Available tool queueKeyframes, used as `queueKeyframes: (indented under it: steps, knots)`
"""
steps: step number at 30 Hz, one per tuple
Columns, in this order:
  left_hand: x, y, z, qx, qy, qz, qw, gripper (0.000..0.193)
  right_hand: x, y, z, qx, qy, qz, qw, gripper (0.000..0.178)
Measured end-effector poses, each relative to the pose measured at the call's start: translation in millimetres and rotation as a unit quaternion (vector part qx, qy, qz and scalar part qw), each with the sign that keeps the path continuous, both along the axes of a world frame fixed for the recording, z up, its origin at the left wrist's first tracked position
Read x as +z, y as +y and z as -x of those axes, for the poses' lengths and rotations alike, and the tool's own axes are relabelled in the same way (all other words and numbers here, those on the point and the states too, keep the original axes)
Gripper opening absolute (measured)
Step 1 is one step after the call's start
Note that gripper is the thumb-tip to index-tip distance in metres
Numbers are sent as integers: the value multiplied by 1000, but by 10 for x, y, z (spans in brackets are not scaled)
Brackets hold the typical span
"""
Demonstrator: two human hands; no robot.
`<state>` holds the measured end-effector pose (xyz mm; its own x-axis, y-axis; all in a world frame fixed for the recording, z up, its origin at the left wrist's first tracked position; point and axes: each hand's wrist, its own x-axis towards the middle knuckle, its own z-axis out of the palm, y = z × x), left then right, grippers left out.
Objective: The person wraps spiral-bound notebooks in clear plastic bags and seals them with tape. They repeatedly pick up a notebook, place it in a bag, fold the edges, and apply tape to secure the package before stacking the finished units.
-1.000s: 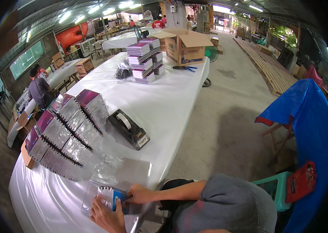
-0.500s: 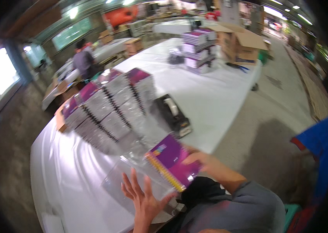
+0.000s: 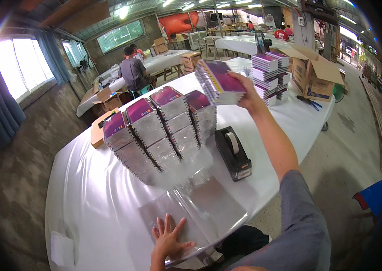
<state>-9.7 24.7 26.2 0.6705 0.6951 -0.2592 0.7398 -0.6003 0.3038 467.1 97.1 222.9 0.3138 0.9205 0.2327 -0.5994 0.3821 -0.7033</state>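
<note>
Presently, your right hand (image 3: 246, 92) firmly grips purple spiral notebooks (image 3: 219, 83), and your left hand (image 3: 170, 237), fingers spread, rests on clear plastic (image 3: 220, 204).

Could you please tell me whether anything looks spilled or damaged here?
Nothing stands out: the purple-covered spiral notebooks in the right hand look intact, the clear plastic sheets lie spread under the left hand, and the black plastic tape dispenser sits upright.

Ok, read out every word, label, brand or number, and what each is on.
I'll leave wording unquoted; print shows on:
Nearer notebook stacks: small lettering on purple covers.
Held notebooks: cover marks unclear.
Black tape dispenser: label, too small to read.
Open cardboard box: side print, too small to read.
Red shirt at the back: white lettering.
</note>
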Motion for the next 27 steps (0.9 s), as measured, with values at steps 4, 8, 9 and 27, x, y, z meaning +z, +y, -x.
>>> queueKeyframes:
  steps: [4,8,9,27]
  knots:
    - [-73,1,26,-4,-35,-21,999,100,-85,766,-102,-6,-121,87,989,35]
    - [179,-72,-131,-7,-6,-27,1000,94,-177,1107,-464,-64,-346,229,908,43]
    - [215,-79,-141,5,-23,0,1000,91,-175,1115,-452,-88,-406,250,875,46]
    - [179,-83,-150,12,-4,-13,1000,99,-1007,698,250,-308,-447,49,838,103]
